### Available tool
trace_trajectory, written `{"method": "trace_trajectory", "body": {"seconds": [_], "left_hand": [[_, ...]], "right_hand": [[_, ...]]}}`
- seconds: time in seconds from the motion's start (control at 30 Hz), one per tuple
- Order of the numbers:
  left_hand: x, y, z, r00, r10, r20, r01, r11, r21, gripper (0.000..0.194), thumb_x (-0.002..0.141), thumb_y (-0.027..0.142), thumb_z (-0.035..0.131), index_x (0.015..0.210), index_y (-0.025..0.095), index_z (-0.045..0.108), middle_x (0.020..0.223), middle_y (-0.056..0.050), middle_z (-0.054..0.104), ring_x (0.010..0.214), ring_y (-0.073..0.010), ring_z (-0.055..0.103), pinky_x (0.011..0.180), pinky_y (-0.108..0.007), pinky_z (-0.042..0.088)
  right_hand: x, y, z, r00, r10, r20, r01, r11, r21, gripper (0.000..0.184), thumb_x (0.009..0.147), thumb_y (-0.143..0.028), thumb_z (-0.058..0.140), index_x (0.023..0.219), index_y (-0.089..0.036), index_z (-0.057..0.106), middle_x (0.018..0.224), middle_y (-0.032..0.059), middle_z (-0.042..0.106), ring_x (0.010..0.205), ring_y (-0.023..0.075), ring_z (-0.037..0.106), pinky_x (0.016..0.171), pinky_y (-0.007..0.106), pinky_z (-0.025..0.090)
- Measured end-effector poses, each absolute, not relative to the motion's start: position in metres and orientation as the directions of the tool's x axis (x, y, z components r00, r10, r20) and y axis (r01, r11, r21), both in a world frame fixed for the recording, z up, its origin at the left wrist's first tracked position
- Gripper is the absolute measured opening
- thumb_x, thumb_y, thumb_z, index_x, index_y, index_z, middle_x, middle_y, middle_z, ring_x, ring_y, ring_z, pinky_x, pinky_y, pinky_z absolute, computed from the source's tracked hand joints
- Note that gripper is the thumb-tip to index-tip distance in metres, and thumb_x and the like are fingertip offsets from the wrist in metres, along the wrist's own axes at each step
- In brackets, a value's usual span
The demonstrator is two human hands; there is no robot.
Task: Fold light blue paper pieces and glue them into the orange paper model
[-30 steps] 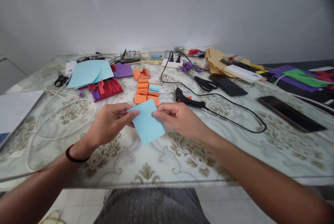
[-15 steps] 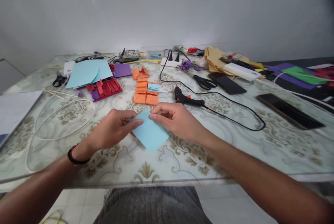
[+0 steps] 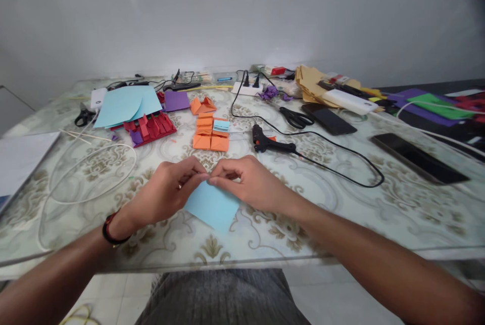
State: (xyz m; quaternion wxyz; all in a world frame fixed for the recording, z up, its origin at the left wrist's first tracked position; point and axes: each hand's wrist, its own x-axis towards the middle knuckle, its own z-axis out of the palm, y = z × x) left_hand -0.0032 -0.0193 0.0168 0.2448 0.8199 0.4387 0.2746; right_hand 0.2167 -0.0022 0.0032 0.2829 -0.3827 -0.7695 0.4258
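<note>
A light blue square of paper (image 3: 212, 206) is held just above the table near its front edge. My left hand (image 3: 172, 188) pinches its far corner between thumb and fingers. My right hand (image 3: 246, 182) pinches the same corner from the other side, so the fingertips of both hands meet there and cover it. Beyond the hands lie folded orange paper pieces (image 3: 210, 138), with a small folded light blue piece (image 3: 221, 125) on top. A black glue gun (image 3: 271, 142) rests to the right of them.
Light blue sheets (image 3: 129, 105) overlap folded red paper pieces (image 3: 155, 128) at the left. Black scissors (image 3: 296, 118), phones (image 3: 419, 158) and a white power bank (image 3: 350, 102) lie at the right. A power strip (image 3: 247, 89) stands behind, and cables loop across the patterned tablecloth.
Both hands have come together at the paper's far corner; the left moved up along its edge. The paper has turned and come slightly nearer.
</note>
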Motion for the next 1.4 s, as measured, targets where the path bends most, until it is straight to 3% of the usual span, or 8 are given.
{"method": "trace_trajectory", "body": {"seconds": [0.4, 0.57, 0.7, 0.8, 0.93, 1.07, 1.13, 1.4], "left_hand": [[-0.033, 0.011, 0.028, 0.017, 0.897, 0.441, 0.559, -0.374, 0.74, 0.017, 0.094, 0.031, 0.065, 0.082, 0.019, 0.063, 0.059, 0.004, 0.048, 0.051, -0.0094, 0.038, 0.046, -0.023, 0.026], [-0.031, 0.015, 0.016, 0.057, 0.982, 0.179, 0.206, -0.187, 0.96, 0.024, 0.091, 0.042, 0.071, 0.084, 0.021, 0.061, 0.059, 0.006, 0.047, 0.047, -0.0087, 0.038, 0.043, -0.021, 0.026], [-0.016, 0.003, 0.016, 0.205, 0.979, -0.012, 0.188, -0.027, 0.982, 0.029, 0.09, 0.049, 0.072, 0.087, 0.02, 0.065, 0.056, 0.006, 0.049, 0.043, -0.0083, 0.038, 0.04, -0.021, 0.025], [-0.011, 0.0, 0.018, 0.282, 0.959, 0.042, 0.285, -0.125, 0.95, 0.032, 0.093, 0.05, 0.068, 0.092, 0.019, 0.073, 0.078, -0.003, 0.069, 0.064, -0.014, 0.06, 0.054, -0.023, 0.044], [-0.016, -0.002, 0.017, 0.344, 0.911, 0.228, 0.196, -0.307, 0.931, 0.046, 0.105, 0.054, 0.045, 0.109, 0.022, 0.078, 0.113, -0.009, 0.076, 0.104, -0.0241, 0.069, 0.088, -0.034, 0.055], [-0.018, -0.011, 0.019, 0.396, 0.842, 0.367, 0.246, -0.482, 0.841, 0.035, 0.101, 0.049, 0.058, 0.115, 0.022, 0.074, 0.106, -0.007, 0.076, 0.09, -0.0202, 0.069, 0.079, -0.029, 0.054], [-0.015, -0.017, 0.022, 0.384, 0.828, 0.41, 0.401, -0.549, 0.734, 0.02, 0.096, 0.038, 0.069, 0.097, 0.018, 0.074, 0.084, -0.002, 0.073, 0.072, -0.0139, 0.063, 0.066, -0.024, 0.048], [-0.008, -0.022, 0.028, 0.371, 0.821, 0.434, 0.542, -0.571, 0.617, 0.035, 0.096, 0.03, 0.066, 0.065, 0.015, 0.06, 0.057, 0.005, 0.054, 0.053, -0.0067, 0.043, 0.049, -0.02, 0.034]], "right_hand": [[0.243, 0.024, 0.007, -0.465, 0.87, 0.162, 0.12, 0.244, -0.962, 0.019, 0.092, -0.035, 0.07, 0.089, -0.016, 0.068, 0.079, 0.0049, 0.077, 0.068, 0.0173, 0.075, 0.07, 0.03, 0.057], [0.234, 0.018, -0.001, -0.421, 0.828, 0.371, 0.072, 0.438, -0.896, 0.052, 0.087, -0.019, 0.075, 0.136, -0.028, 0.06, 0.113, 0.0034, 0.075, 0.08, 0.0136, 0.073, 0.076, 0.029, 0.058], [0.228, 0.008, 0.001, -0.457, 0.685, 0.568, 0.076, 0.666, -0.742, 0.022, 0.093, -0.018, 0.071, 0.112, -0.028, 0.076, 0.11, 0.0041, 0.071, 0.096, 0.0169, 0.068, 0.081, 0.03, 0.056], [0.227, 0.006, 0.003, -0.435, 0.647, 0.627, 0.038, 0.709, -0.705, 0.005, 0.093, -0.024, 0.074, 0.096, -0.025, 0.079, 0.096, 0.0035, 0.068, 0.09, 0.017, 0.065, 0.081, 0.032, 0.055], [0.229, 0.009, 0.003, -0.427, 0.74, 0.52, 0.068, 0.599, -0.798, 0.015, 0.096, -0.032, 0.07, 0.089, -0.02, 0.075, 0.09, 0.0039, 0.066, 0.082, 0.0157, 0.063, 0.07, 0.028, 0.052], [0.229, 0.009, 0.002, -0.464, 0.783, 0.415, 0.175, 0.54, -0.823, 0.028, 0.099, -0.039, 0.065, 0.082, -0.018, 0.071, 0.082, 0.0036, 0.065, 0.075, 0.0149, 0.06, 0.065, 0.027, 0.047], [0.228, 0.008, 0.002, -0.469, 0.789, 0.397, 0.219, 0.539, -0.813, 0.032, 0.099, -0.041, 0.064, 0.078, -0.017, 0.069, 0.08, 0.0032, 0.064, 0.073, 0.0147, 0.058, 0.063, 0.027, 0.045], [0.228, 0.005, 0.003, -0.44, 0.814, 0.38, 0.269, 0.523, -0.809, 0.039, 0.099, -0.041, 0.062, 0.069, -0.017, 0.061, 0.065, -0.002, 0.055, 0.063, 0.0116, 0.05, 0.059, 0.027, 0.035]]}}
